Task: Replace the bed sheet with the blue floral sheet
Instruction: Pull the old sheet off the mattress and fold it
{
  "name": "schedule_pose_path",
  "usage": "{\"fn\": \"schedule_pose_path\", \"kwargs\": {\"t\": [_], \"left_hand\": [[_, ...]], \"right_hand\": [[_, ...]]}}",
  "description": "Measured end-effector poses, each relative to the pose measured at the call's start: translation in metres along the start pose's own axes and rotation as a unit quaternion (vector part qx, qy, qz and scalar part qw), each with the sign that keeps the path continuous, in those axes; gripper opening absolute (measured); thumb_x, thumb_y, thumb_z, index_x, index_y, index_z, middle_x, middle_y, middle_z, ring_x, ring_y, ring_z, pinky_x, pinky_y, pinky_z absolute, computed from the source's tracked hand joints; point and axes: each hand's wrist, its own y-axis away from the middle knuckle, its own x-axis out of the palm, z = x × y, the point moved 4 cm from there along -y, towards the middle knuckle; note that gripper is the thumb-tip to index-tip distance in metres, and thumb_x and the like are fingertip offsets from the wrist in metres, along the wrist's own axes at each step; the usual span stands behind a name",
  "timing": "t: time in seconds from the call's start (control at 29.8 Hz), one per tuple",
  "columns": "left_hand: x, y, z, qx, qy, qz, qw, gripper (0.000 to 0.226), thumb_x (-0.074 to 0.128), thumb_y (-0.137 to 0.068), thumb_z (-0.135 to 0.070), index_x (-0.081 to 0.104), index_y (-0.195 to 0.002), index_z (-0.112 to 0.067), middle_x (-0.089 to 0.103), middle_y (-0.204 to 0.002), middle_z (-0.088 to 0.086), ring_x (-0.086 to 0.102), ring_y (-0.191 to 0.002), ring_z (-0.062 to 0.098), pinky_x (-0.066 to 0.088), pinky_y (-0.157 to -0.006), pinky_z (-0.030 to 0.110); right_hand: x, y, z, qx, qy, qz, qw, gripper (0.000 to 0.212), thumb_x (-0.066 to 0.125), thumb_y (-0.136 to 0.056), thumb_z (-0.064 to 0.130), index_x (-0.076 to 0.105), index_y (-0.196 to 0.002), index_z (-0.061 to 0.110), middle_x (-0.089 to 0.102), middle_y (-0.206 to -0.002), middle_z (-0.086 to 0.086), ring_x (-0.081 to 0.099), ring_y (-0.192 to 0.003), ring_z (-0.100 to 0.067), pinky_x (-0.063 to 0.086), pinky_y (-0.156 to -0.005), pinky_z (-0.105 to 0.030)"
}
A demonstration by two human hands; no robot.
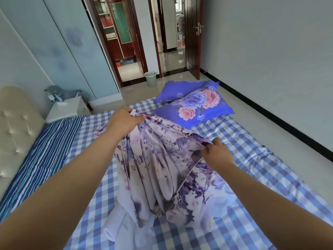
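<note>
Left hand [124, 120] and right hand [217, 154] both pinching the floral sheet [158, 163] by its edge, lifted over the checked sheet [252, 159]. Two pillows [194, 103] far right (blue, flowered).

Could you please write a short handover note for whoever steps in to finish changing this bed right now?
Left hand: grips one bunched end of the pale purple-blue floral cotton sheet, raised above the bed.
Right hand: pinches the same sheet's hem further along; the rest hangs crumpled between the hands onto the mattress.
The blue-and-white checked sheet lies spread over the bed, with a blue striped cloth showing at the headboard side.
Two bright blue peony-print pillows lie at the far edge.
Done: floral sheet picked up.
Left: find its corners, spread and smooth it, reset pillows. Whether the checked sheet must come off first I cannot tell.
</note>
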Motion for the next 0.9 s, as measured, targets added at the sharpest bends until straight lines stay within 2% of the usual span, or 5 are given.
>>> {"fn": "schedule_pose_path", "kwargs": {"t": [0.23, 0.47, 0.67, 0.8, 0.9], "left_hand": [[-0.007, 0.002, -0.014, 0.017, 0.034, -0.050, 0.998, 0.028, 0.070, -0.082, -0.039, 0.056, -0.072, -0.018, 0.055, -0.069, -0.001, 0.053, -0.074, 0.023, 0.034, -0.058, 0.027], [-0.016, -0.007, 0.004, 0.002, 0.050, -0.082, 0.995, 0.039, 0.071, -0.082, -0.035, 0.045, -0.057, -0.021, 0.047, -0.056, -0.002, 0.046, -0.060, 0.021, 0.029, -0.051, 0.027], [-0.021, -0.013, 0.045, -0.046, -0.021, -0.103, 0.993, 0.050, 0.066, -0.084, -0.047, 0.065, -0.109, -0.004, 0.068, -0.097, 0.015, 0.062, -0.091, 0.033, 0.046, -0.070, 0.033], [-0.012, -0.001, 0.082, -0.117, -0.030, -0.107, 0.987, 0.066, 0.056, -0.091, -0.048, 0.047, -0.136, -0.001, 0.065, -0.087, 0.018, 0.060, -0.081, 0.036, 0.045, -0.064, 0.035], [-0.023, 0.001, 0.091, -0.157, 0.055, -0.184, 0.969, 0.045, 0.057, -0.092, -0.044, 0.062, -0.109, -0.003, 0.060, -0.082, 0.022, 0.060, -0.082, 0.038, 0.042, -0.064, 0.036]], "right_hand": [[0.041, 0.012, -0.028, 0.029, 0.029, 0.087, 0.995, 0.044, 0.026, -0.100, 0.041, 0.062, -0.111, 0.017, 0.042, -0.116, -0.003, 0.052, -0.099, -0.024, 0.044, -0.069, -0.034], [0.041, 0.012, -0.031, 0.041, -0.097, 0.036, 0.994, 0.036, 0.032, -0.100, 0.028, 0.064, -0.106, 0.012, 0.060, -0.097, -0.008, 0.053, -0.072, -0.021, 0.038, -0.059, -0.028], [0.001, -0.009, -0.029, 0.082, -0.288, 0.009, 0.954, 0.029, 0.036, -0.099, 0.022, 0.057, -0.088, 0.005, 0.063, -0.083, -0.012, 0.054, -0.067, -0.026, 0.040, -0.060, -0.030], [-0.121, -0.048, 0.020, -0.080, -0.230, -0.170, 0.955, 0.024, 0.035, -0.096, 0.017, 0.052, -0.086, 0.004, 0.051, -0.087, -0.009, 0.047, -0.079, -0.024, 0.036, -0.068, -0.032], [-0.156, -0.048, 0.053, -0.218, -0.075, -0.238, 0.944, 0.022, 0.041, -0.095, 0.021, 0.053, -0.086, 0.006, 0.052, -0.089, -0.011, 0.051, -0.081, -0.028, 0.042, -0.068, -0.036]]}}
